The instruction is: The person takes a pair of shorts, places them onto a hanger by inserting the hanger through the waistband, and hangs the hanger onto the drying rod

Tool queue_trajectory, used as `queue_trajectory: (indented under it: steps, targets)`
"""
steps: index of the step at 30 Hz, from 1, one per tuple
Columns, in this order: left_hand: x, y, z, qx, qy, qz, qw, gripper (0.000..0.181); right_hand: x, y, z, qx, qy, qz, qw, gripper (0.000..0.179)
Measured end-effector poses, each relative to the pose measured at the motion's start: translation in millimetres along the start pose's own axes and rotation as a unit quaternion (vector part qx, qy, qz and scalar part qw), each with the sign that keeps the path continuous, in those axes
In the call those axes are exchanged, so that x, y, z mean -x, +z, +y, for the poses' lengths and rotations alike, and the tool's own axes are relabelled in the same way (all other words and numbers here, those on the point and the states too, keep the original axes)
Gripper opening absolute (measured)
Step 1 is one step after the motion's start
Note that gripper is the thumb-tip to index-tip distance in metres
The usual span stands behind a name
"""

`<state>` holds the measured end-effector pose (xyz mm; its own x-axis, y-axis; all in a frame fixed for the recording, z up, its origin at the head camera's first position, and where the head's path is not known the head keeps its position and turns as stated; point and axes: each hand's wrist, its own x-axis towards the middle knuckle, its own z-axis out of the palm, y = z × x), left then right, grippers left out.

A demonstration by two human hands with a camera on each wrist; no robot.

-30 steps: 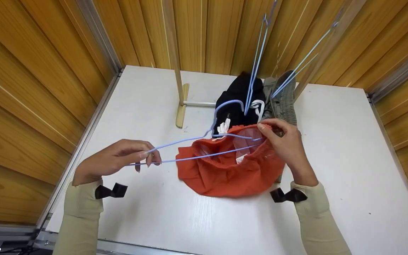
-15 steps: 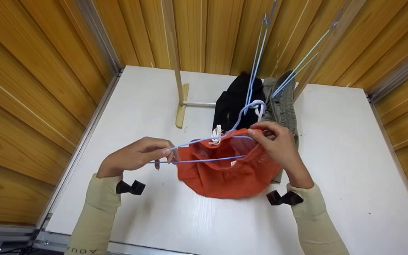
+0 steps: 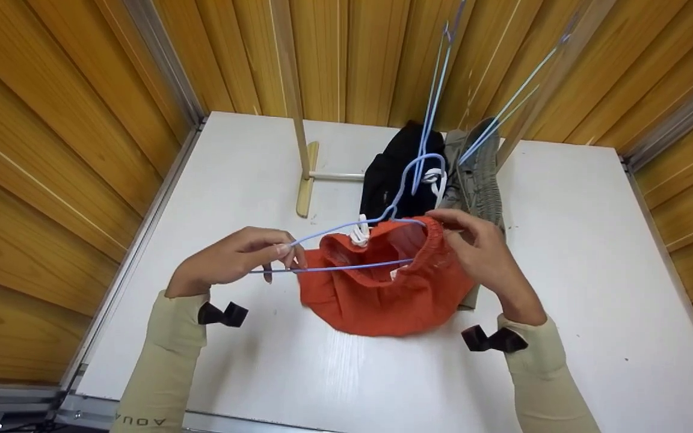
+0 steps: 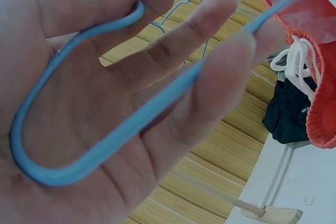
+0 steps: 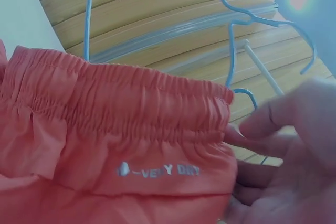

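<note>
A thin blue wire hanger (image 3: 352, 267) reaches across the front, its right part inside the waist opening of red shorts (image 3: 376, 313). My left hand (image 3: 232, 258) pinches the hanger's left end between thumb and fingers; in the left wrist view the wire's bend (image 4: 58, 176) lies against the palm. With thumb and fingers, my right hand (image 3: 485, 252) grips the right end of the elastic waistband (image 5: 152, 103). White drawstrings (image 3: 360, 231) hang out at the waist. The hanger's hook points up and away. The hanger's right tip is hidden in the cloth.
Behind the shorts lie black pants (image 3: 379, 186) and grey-green pants (image 3: 483, 186), with blue hangers (image 3: 428, 120) rising above them. A rack with wooden uprights (image 3: 291, 78) and a foot (image 3: 307, 186) stands on the white table (image 3: 244, 174). Wood-panelled walls (image 3: 52, 150) enclose it.
My left hand has moved right with the hanger, which slid further into the waistband. The hook shifted right and lately tilted up. My right hand moved slightly left, then back right.
</note>
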<state>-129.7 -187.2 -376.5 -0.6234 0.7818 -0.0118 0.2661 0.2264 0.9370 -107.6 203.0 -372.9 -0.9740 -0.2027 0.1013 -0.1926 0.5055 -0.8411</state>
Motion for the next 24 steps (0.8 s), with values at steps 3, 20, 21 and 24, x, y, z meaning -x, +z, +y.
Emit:
queue_trajectory:
  steps: [3,20,21,24]
  targets:
    - [0.6,-0.9,1.1,-0.007,-0.005,0.005,1.0000,0.028,1.0,-1,-2,0.029,-0.016,-0.022,0.9992,0.037]
    - [-12.0,3.4,-0.2,0.008,0.023,-0.034,0.9991,0.025,-0.8,12,-6,-0.002,-0.092,0.024,0.9954,0.020]
    - [-12.5,3.4,-0.4,0.008,0.023,-0.033,0.9992,0.025,-0.7,11,-6,-0.008,-0.089,0.023,0.9957,0.020]
    - [-14.1,3.4,-0.8,0.008,0.024,-0.033,0.9991,0.026,-0.5,12,-6,-0.022,-0.089,0.021,0.9955,0.019]
